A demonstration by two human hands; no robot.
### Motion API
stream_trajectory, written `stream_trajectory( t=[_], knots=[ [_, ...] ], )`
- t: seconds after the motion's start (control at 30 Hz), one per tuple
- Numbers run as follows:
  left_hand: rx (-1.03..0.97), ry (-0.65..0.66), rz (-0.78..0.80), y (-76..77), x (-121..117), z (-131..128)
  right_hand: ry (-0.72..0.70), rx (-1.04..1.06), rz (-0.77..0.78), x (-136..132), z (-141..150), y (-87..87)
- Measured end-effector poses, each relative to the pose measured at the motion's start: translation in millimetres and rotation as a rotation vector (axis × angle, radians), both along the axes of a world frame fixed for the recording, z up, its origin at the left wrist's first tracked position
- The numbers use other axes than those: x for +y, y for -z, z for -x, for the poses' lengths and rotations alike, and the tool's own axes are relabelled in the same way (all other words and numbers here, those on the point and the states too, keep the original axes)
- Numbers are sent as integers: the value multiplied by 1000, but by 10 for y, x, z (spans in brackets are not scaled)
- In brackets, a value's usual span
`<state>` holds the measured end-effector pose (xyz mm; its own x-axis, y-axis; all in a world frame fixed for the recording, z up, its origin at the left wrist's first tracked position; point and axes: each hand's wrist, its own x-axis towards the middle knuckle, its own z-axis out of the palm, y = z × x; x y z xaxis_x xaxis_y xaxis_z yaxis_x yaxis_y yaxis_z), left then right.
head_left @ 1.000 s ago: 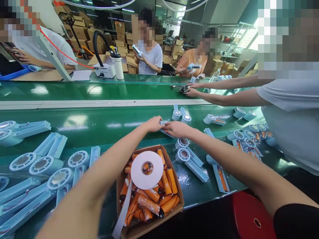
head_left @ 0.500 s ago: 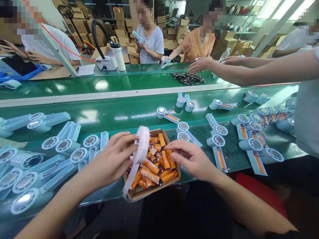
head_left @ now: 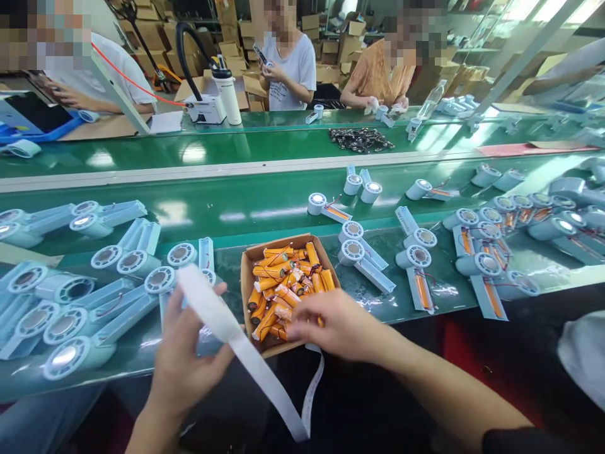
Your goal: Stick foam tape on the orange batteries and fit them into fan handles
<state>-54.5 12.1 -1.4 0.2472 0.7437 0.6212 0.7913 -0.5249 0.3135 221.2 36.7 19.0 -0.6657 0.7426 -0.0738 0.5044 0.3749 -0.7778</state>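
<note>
My left hand [head_left: 182, 356] grips a roll of white tape [head_left: 208, 302] on edge, left of the cardboard box. A long strip [head_left: 276, 391] runs down from the roll, folds low over the dark lap area and curves up beneath my right hand [head_left: 338, 328]. That hand is closed at the box's front right corner, its fingertips over the batteries, and appears to pinch the tape's loose end; the exact contact is hidden. The open cardboard box [head_left: 244, 287] holds many orange wrapped batteries [head_left: 283, 293] with thin wires.
Light-blue handled housings lie left [head_left: 137, 261] and right [head_left: 352, 252], several with orange batteries inside. A green conveyor belt [head_left: 265, 189] runs behind. Across it are a pile of small black parts [head_left: 362, 139], a white bottle [head_left: 227, 94] and people handling similar parts. A red stool [head_left: 460, 343] stands lower right.
Both hands have come back from a blue housing on the belt. My left hand has lifted the tape roll off the batteries and carried it left. The co-worker's reaching arms at right have withdrawn.
</note>
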Motion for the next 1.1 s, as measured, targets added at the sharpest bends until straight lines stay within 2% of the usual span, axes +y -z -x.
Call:
stream_trajectory(
  t=[0.03,0.07,0.13,0.17,0.23,0.33,0.43,0.57,0.73,0.87,0.97,1.1],
  knots=[
    [23,45,2,4,1,-51,130,-144,-89,105,34,-22],
    [34,85,-10,2,3,-107,199,-278,-164,195,78,-31],
    [40,135,-39,-8,8,-209,200,-412,-210,319,148,-14],
    [38,140,-44,-13,7,-244,174,-391,-169,354,150,5],
    [33,130,-36,-15,-5,-274,186,-187,-1,389,66,44],
    [32,121,-10,0,-37,-258,331,350,280,392,-210,69],
    [47,136,10,26,-34,-248,376,725,414,370,-430,52],
    [88,191,-54,31,31,-302,376,892,430,337,-474,-7],
    [96,212,-68,-25,41,-409,538,1077,408,255,-444,-98],
    [170,206,-69,-50,13,-469,480,1086,490,128,-395,-95],
    [249,191,-89,-62,4,-496,481,1001,382,46,-328,-77],
    [336,150,-145,-94,6,-526,531,695,3,-8,-294,-109]
  ],
)
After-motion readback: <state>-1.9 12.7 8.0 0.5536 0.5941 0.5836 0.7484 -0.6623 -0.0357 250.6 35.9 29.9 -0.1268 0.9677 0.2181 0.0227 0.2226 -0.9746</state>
